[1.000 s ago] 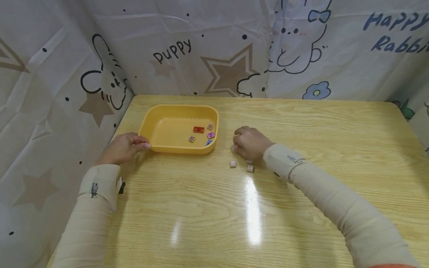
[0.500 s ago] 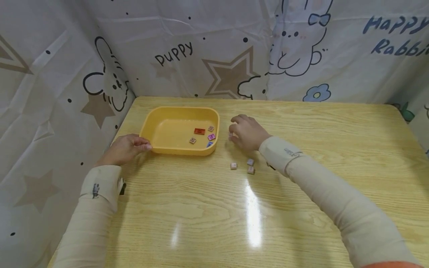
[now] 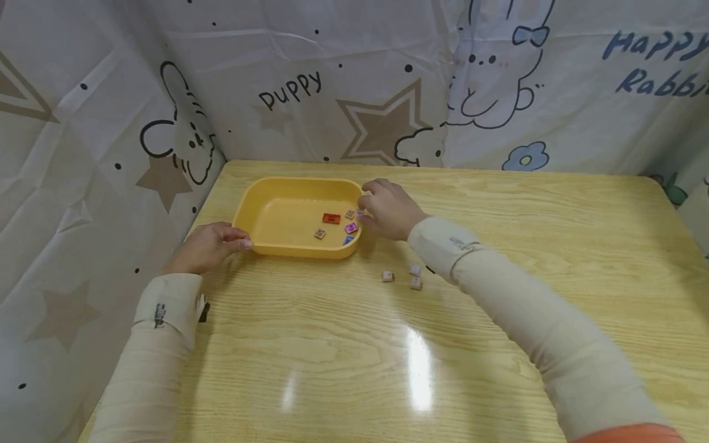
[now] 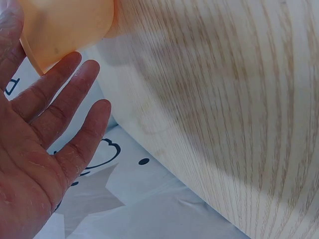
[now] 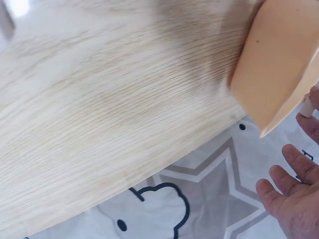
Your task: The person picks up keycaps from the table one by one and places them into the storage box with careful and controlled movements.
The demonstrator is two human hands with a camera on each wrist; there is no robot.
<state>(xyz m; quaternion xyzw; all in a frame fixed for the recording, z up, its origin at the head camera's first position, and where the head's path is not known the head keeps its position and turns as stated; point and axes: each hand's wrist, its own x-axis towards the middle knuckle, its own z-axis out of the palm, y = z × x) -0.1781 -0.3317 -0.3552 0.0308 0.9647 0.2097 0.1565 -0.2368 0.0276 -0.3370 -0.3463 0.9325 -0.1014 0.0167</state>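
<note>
At the left front corner of a yellow plastic tray [image 3: 271,246], my left hand [image 3: 207,247] pinches the rim between thumb and fingers. The left wrist view shows that tray wall [image 4: 70,27] with the other fingers spread below it. Over the tray's right rim, my right hand [image 3: 392,210] pinches a small pale keycap [image 5: 307,106] between thumb and index finger. Inside the tray lie a wide red keycap [image 3: 332,218], a magenta keycap [image 3: 351,227], a blue keycap [image 3: 348,240] and brownish keycaps [image 3: 320,234]. A pale pink keycap [image 3: 388,277] is among several loose ones on the table.
The wood-grain table [image 3: 310,344] meets a patterned cloth [image 3: 354,80] hanging along its back and left sides. A light grey keycap [image 3: 415,270] and another pinkish keycap [image 3: 416,283] sit close together, right of the tray.
My right hand has lifted the pale keycap off the table and carried it left, up to the tray's right rim. The left hand keeps its hold on the tray.
</note>
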